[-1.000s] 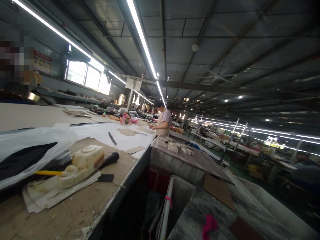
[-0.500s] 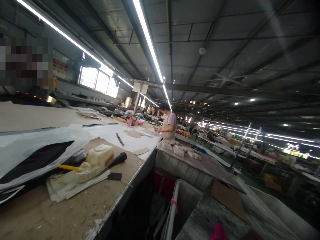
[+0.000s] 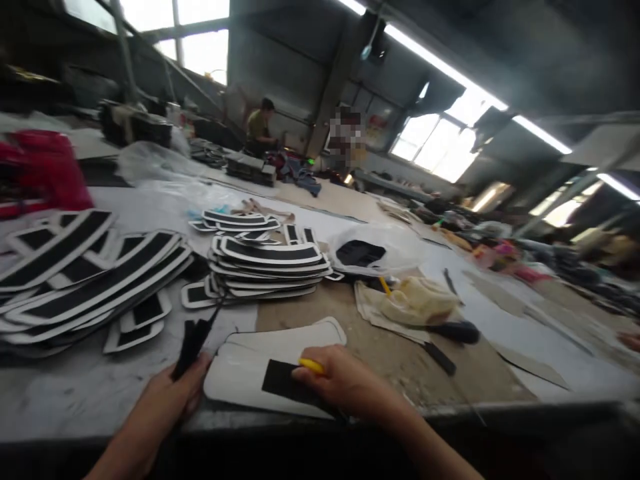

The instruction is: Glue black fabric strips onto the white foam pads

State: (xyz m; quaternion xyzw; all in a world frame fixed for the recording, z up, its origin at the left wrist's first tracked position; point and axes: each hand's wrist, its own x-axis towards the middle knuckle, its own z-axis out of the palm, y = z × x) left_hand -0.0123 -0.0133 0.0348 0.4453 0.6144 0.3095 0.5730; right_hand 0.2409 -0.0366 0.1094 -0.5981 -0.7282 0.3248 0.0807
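Observation:
My right hand (image 3: 340, 383) is closed on a yellow-handled tool (image 3: 311, 365) and rests on a white shaped panel (image 3: 240, 373) with a black patch (image 3: 283, 383), lying at the table's near edge. My left hand (image 3: 167, 400) is closed on a bunch of thin black strips (image 3: 193, 340) just left of that panel. A tall stack of black-and-white curved pieces (image 3: 270, 263) stands behind the panel, with more spread at the left (image 3: 90, 277).
A yellowish glue container (image 3: 417, 300) on dirty paper and a black-handled tool (image 3: 453, 331) lie to the right. Red cloth (image 3: 43, 170) sits far left. Clear plastic bags (image 3: 155, 163) lie behind. A person (image 3: 260, 127) works at the far end.
The view has swung from the long hall and the distant worker down and left to the table. Both my hands, the white panel and the stacks have come into view.

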